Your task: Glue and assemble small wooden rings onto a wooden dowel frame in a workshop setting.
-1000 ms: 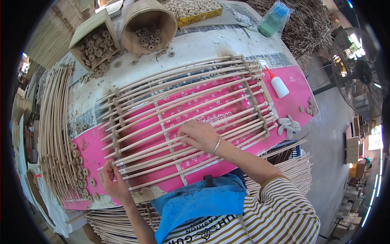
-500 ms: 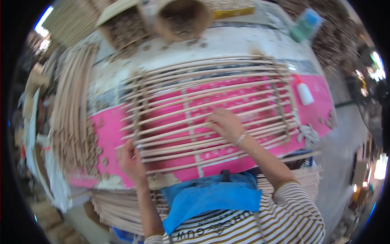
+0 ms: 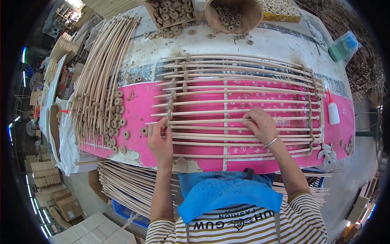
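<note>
Long thin wooden sticks (image 3: 243, 101) lie side by side across the table, with small round wooden rings (image 3: 173, 94) along them near both ends. My left hand (image 3: 159, 142) is closed at the left end of one stick, thumb and finger pinching around a ring there, partly hidden by the fingertips. The stick's pointed tip pokes out left of that hand. My right hand (image 3: 262, 126) pinches the same stick right of its middle, other fingers curled.
A pink sheet (image 3: 195, 162) covers the table's near part. Left lies a bundle of ringed sticks (image 3: 101, 77) beside loose rings. A box of rings (image 3: 170, 12), a round tub (image 3: 233, 16) and a yellow tray (image 3: 280, 17) stand behind. A white glue bottle (image 3: 333, 113) and crumpled glove (image 3: 326, 154) lie right.
The whole view has shifted, so the table sits further right and is sharper now. Both hands stay at the sticks, the left at their left ends and the right near their middle.
</note>
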